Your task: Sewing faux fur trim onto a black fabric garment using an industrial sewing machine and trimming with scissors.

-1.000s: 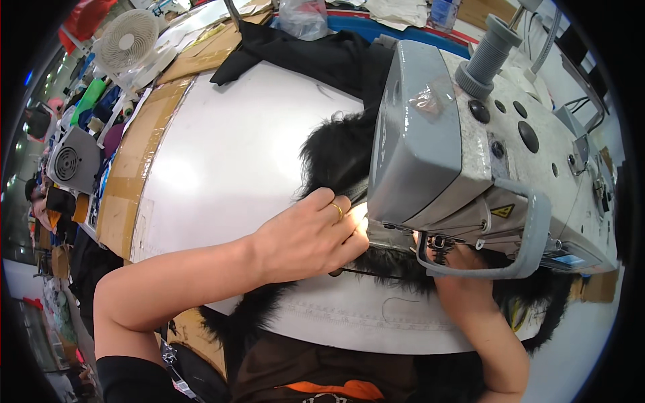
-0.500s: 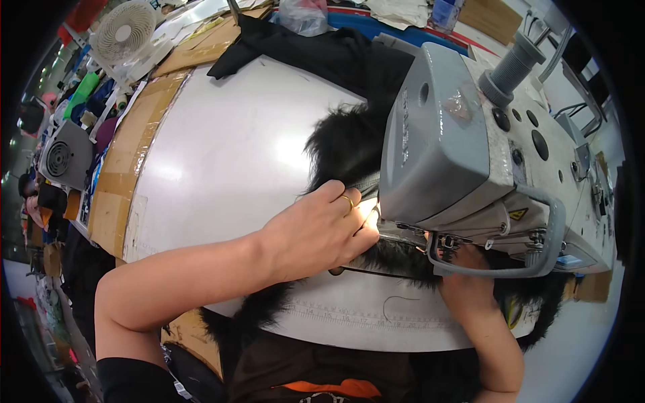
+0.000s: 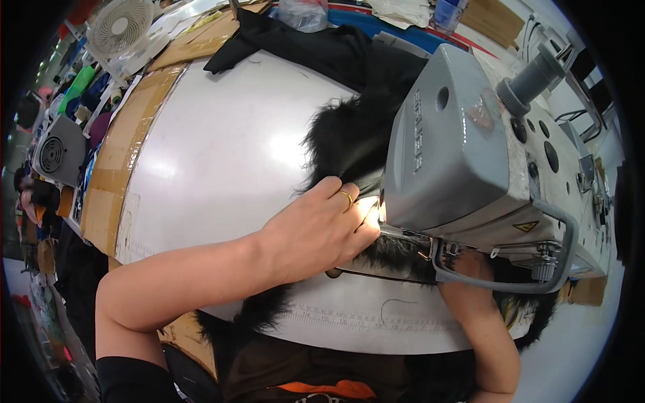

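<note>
Fur fabric point(image 3: 342, 138), black, long-haired and shaggy. Pile stands out in uneven tufts along its outline; a flatter, greyish stretch shows near the fingertips. Lies on a white table point(image 3: 215, 141), partly under a grey-and-white sewing machine point(image 3: 453, 144).

Position, taken from the left hand point(image 3: 322, 225): main tuft at 12 to 1 o'clock, just beyond the knuckles; narrower furry strip at 4 o'clock, running toward the right hand point(image 3: 476, 264); further black fur at 7 o'clock, by the table's near edge. More fur at 4 o'clock of the right hand. Whether all of this is one piece cannot be told.

Left fingers: bent, close together, tips toward 3 o'clock at the greyish stretch, brightly lit beside the machine head. Ring on one finger. Thumb hidden; cannot tell whether they pinch the fabric or only press on it.

Right fingers: hidden behind the curved grey guard point(image 3: 497, 286); grasp cannot be told. Dark fur beside that hand.

Smooth black cloth point(image 3: 302, 54) at 12 o'clock, on the table's far side.
</note>
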Motion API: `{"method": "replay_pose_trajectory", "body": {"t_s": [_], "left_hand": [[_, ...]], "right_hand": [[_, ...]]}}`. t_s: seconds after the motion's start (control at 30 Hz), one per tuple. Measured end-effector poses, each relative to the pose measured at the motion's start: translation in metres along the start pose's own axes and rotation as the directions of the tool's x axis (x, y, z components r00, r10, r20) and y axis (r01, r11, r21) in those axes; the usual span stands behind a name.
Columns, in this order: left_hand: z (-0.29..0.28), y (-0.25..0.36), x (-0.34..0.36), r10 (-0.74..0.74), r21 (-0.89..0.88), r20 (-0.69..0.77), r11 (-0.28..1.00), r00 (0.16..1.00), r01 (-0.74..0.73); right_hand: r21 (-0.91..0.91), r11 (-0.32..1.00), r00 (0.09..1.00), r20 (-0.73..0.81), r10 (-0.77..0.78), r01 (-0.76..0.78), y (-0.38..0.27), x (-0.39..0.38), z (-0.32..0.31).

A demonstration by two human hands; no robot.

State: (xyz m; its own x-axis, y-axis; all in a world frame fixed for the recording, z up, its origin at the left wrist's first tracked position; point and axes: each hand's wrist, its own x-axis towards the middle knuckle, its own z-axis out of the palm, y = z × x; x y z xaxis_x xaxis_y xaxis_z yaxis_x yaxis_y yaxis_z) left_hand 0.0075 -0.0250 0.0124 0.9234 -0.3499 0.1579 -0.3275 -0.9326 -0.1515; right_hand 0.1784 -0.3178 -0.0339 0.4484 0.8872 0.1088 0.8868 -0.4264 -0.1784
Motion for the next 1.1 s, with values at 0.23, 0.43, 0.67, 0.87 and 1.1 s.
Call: {"method": "replay_pose_trajectory", "body": {"t_s": [0.23,0.43,0.67,0.87,1.1], "left_hand": [[-0.003,0.002,0.001,0.016,0.061,0.032,0.998,0.999,-0.018],[-0.004,-0.012,-0.004,0.041,-0.055,-0.124,0.997,0.991,-0.048],[0.004,-0.019,-0.008,0.044,-0.264,-0.041,0.963,0.998,-0.053],[-0.013,0.009,0.012,0.107,-0.088,-0.076,0.99,0.991,-0.113],[-0.008,0.01,-0.01,0.002,-0.146,0.002,0.989,1.0,-0.002]], "right_hand": [[0.032,0.982,0.982,0.045,0.186,-0.187,-0.002,-0.004,0.001],[0.026,0.998,0.995,-0.082,0.051,-0.049,-0.006,0.001,-0.002],[0.157,0.975,0.986,0.081,0.148,-0.159,0.015,0.01,-0.024],[-0.184,0.983,0.983,0.182,0.016,0.018,-0.041,0.003,-0.085],[-0.139,0.983,0.992,0.049,-0.117,0.123,-0.112,0.025,-0.034]]}}
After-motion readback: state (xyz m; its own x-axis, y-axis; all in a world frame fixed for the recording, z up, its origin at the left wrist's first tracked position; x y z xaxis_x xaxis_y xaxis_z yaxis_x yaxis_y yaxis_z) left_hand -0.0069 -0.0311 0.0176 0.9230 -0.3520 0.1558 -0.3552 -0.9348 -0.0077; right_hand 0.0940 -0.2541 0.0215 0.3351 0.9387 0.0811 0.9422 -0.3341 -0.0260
